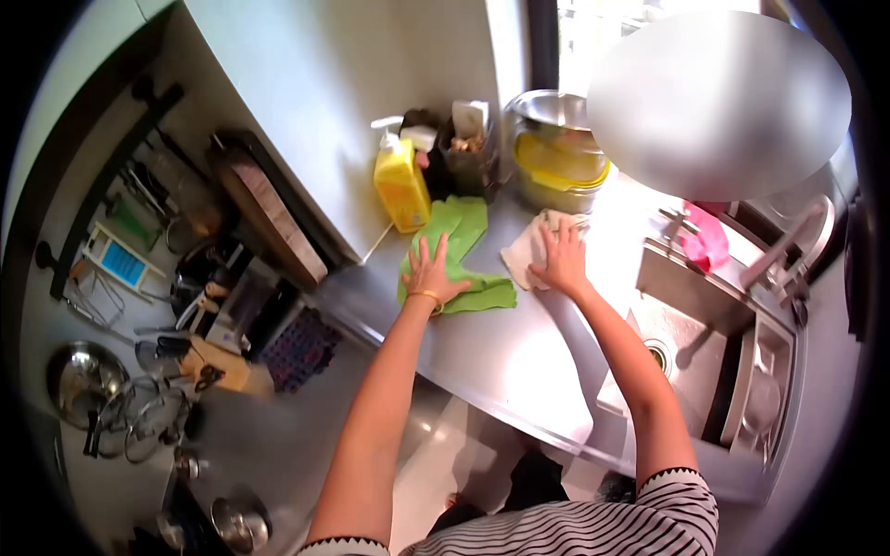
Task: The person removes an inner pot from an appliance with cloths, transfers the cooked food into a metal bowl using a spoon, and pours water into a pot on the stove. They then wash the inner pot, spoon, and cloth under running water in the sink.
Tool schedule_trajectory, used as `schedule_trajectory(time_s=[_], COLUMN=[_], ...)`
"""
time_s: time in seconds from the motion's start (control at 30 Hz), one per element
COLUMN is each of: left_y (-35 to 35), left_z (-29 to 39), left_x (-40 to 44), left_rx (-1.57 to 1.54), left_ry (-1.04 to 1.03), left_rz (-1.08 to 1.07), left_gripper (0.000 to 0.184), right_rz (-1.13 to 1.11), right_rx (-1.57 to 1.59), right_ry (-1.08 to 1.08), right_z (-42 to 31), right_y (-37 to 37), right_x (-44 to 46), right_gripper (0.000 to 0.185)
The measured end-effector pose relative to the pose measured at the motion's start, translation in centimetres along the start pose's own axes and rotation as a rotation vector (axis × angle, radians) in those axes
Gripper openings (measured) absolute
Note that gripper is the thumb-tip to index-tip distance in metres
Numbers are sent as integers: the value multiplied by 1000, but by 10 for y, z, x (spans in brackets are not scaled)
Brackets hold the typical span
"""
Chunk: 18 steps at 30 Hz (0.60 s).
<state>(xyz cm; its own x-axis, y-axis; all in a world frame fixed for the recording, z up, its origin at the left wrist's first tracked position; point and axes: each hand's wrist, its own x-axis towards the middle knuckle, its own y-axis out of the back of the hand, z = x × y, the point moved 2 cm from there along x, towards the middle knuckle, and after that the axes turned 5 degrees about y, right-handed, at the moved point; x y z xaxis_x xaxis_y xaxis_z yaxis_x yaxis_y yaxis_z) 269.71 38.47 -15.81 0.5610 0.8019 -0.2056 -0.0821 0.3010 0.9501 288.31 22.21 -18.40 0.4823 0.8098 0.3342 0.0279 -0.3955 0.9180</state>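
A green cloth (461, 225) lies spread and wrinkled on the metal countertop (505, 371). My left hand (429, 276) rests on it with the fingers spread apart. To the right is a smaller whitish cloth (521, 248), partly hidden under my right hand (562, 257). The fingers of that hand are stretched out over the cloth, pointing away from me. Behind the green cloth stands a yellow pump bottle (400, 185), close to its far left edge.
Stacked metal bowls with a yellow one (556, 157) stand at the back. Beside them is a dark container (468, 162). On the right are a sink (667, 315), a faucet (788, 246) and a pink cloth (706, 239). Knives and pans (85, 375) fill the left side.
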Motion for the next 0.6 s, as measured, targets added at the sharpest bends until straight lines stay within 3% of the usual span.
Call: schedule_trajectory(time_s=[0.07,0.1,0.13,0.17,0.23,0.27,0.33,0.4,0.47,0.5,0.6], left_y=[-66,-78,-101,-80,-36,-31,-44,-19,-25,3,-5], left_z=[-32,-44,-62,-49,-56,-54,-44,-33,-54,-69,-137], left_x=[20,16,24,12,20,7,-53,-131,-201,-254,-415], left_rx=[-56,-77,-97,-190,-61,-93,-193,-323,-475,-566,-651], left_ry=[9,2,-84,41,109,72,38,133,44,22,185], left_rz=[44,1,250,336,327,429,384,132,254,257,216], left_gripper=[106,100,92,85,55,43,19,18,24,27,37], right_rz=[-108,-238,-101,-53,27,-24,-101,-123,-243,-349,-428], right_rx=[14,45,211,264,298,127,155,289,627,847,1368], right_ry=[24,73,197,155,178,105,65,81,65,48,-58], right_z=[13,23,27,41,44,52,51,78,79,57,-94], right_y=[-61,-106,-116,-126,-111,-114,-79,-68,-50,-32,67], right_x=[-1,-5,-6,3,34,35,11,-3,-14,-16,-89], right_gripper=[81,78,76,76,75,74,57,43,37,37,35])
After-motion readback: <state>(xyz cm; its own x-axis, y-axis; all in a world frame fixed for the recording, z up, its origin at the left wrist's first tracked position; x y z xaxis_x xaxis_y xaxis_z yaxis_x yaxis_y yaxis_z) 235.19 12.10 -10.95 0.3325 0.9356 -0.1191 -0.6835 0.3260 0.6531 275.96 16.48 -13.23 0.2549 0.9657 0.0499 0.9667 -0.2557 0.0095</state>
